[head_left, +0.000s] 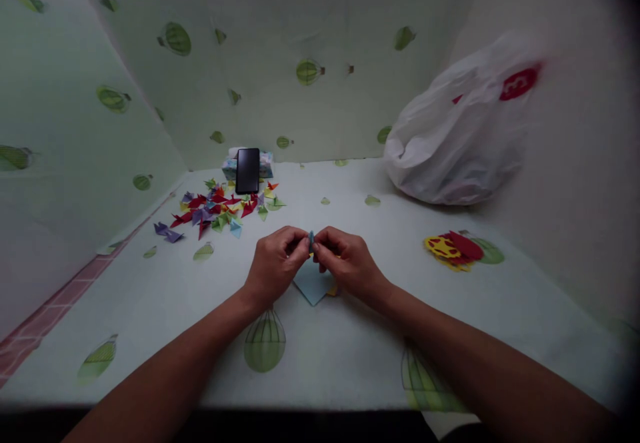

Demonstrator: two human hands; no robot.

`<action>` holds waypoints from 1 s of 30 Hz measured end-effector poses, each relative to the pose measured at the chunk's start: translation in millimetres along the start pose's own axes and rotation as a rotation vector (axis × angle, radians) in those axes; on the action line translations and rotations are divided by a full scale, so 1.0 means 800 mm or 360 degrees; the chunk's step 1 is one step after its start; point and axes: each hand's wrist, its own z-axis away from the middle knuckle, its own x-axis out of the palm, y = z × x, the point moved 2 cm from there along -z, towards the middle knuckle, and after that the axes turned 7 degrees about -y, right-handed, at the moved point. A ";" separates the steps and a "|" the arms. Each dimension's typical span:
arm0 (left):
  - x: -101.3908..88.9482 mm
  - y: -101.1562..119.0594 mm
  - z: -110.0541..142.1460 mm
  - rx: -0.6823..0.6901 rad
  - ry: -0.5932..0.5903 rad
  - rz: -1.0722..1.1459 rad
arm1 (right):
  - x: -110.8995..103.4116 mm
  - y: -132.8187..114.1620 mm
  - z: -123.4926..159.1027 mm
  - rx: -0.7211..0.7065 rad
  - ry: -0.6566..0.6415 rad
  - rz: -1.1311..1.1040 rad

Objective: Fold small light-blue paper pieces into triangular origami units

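Observation:
Between the fingertips of both hands is a small folded piece of blue paper point(311, 240), mostly hidden by the fingers. My left hand point(277, 260) pinches it from the left, and my right hand point(349, 261) pinches it from the right. Just below them on the table lies a light blue paper square point(314, 284), one corner pointing toward me. A bit of yellow paper point(333, 291) shows from under its right edge. Colourful folded paper cranes point(220, 210) lie in a loose heap to the left, beyond my left hand.
A black phone point(248, 171) leans on a tissue pack point(230, 168) behind the cranes. A full white plastic bag point(455, 130) stands at the back right. Red and yellow cut-out pieces point(453, 248) lie to the right on the balloon-patterned table cover point(210, 343). Walls rise at the left, back and right.

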 end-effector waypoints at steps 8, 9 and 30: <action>0.000 -0.005 0.001 -0.0167 -0.0049 0.0318 | -0.001 -0.002 0.000 -0.0047 0.0046 0.0094; 0.000 -0.006 0.001 -0.0190 -0.0058 0.0395 | -0.001 -0.003 0.000 -0.0048 0.0056 0.0101; 0.007 -0.009 0.000 -0.0231 -0.0077 0.1100 | -0.001 -0.008 0.001 -0.0328 0.0224 0.0042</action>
